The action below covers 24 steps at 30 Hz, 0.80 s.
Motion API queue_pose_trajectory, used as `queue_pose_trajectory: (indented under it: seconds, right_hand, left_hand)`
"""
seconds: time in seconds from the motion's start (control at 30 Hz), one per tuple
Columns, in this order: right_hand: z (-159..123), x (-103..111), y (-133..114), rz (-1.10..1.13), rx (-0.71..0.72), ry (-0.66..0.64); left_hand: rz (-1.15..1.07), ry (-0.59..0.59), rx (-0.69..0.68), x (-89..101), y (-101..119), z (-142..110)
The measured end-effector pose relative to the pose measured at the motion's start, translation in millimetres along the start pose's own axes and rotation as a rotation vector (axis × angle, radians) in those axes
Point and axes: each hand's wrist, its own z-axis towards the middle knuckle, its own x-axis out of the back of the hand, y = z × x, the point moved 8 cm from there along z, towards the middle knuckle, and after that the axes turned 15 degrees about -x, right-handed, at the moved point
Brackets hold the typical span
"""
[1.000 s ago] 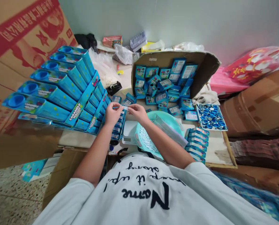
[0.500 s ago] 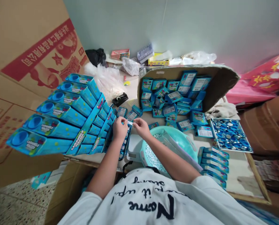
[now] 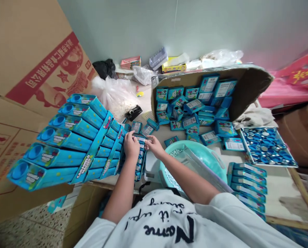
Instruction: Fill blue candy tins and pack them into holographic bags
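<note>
My left hand is closed, fingers curled at the end of a small blue candy box at the far end of a row. From the other side my right hand pinches the same box at its pale end flap; the fingertips hide most of it. More blue boxes in a row stand just below, partly behind my left wrist. Left of my left hand is a tall stack of blue boxes with round blue holes. A turquoise basin with white pellets lies under my right forearm.
Loose blue boxes fill an open carton and spill out in front. At right are a tray of blue caps and another row of boxes. A black tape dispenser and a clear bag lie behind; a large carton rises at left.
My hands have come down from holding the small box's pale flap up between them to the row, fingers now around its end. The view has shifted slightly.
</note>
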Motion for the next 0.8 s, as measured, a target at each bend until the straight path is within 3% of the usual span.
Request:
queue_pose_trajectory:
  seconds: [0.1, 0.2, 0.27, 0.33, 0.37, 0.43, 0.47, 0.53, 0.6, 0.7, 0.8]
  right_hand:
    - [-0.4, 7.7, 22.1, -0.002, -0.147, 0.021]
    - [-5.8, 13.6, 35.4, -0.012, -0.237, 0.057]
    - [-8.3, 14.4, 36.1, -0.006, -0.263, 0.074]
    - [-8.4, 12.5, 31.3, 0.01, -0.28, 0.074]
    - [-7.6, 10.9, 27.3, 0.022, -0.286, 0.069]
    - [-5.2, 6.5, 17.8, 0.046, -0.29, 0.056]
    - [-4.2, 3.7, 13.1, 0.054, -0.29, 0.051]
    - [-3.6, -3.2, 5.0, 0.048, -0.29, 0.042]
    - [-6.2, -11.7, -0.7, 0.012, -0.287, 0.028]
    - [-16.1, -22.6, -7.1, -0.051, -0.249, 0.011]
    - [-31.9, -22.5, -12.5, -0.077, -0.185, 0.043]
  left_hand:
    - [-0.031, -0.005, -0.005, 1.2, 2.9, 2.6]
    - [-0.083, -0.005, -0.051, 20.0, 14.6, -14.2]
    - [-0.12, -0.002, -0.081, 42.1, 23.0, -47.1]
    - [-0.147, 0.021, -0.048, 66.0, 23.6, -95.9]
    - [-0.201, 0.079, 0.068, 77.9, 14.4, -124.6]
    - [-0.327, 0.249, 0.492, 92.7, -18.4, -190.1]
    - [-0.448, 0.319, 0.742, 89.2, -33.4, -223.3]
    - [-0.672, 0.368, 1.08, 70.3, -46.5, -266.9]
    - [-0.854, 0.342, 1.178, 50.2, -48.1, -274.9]
    - [-1.039, 0.319, 1.112, 33.5, -44.8, -255.5]
    - [-1.13, 0.313, 1.025, 31.5, -38.5, -239.1]
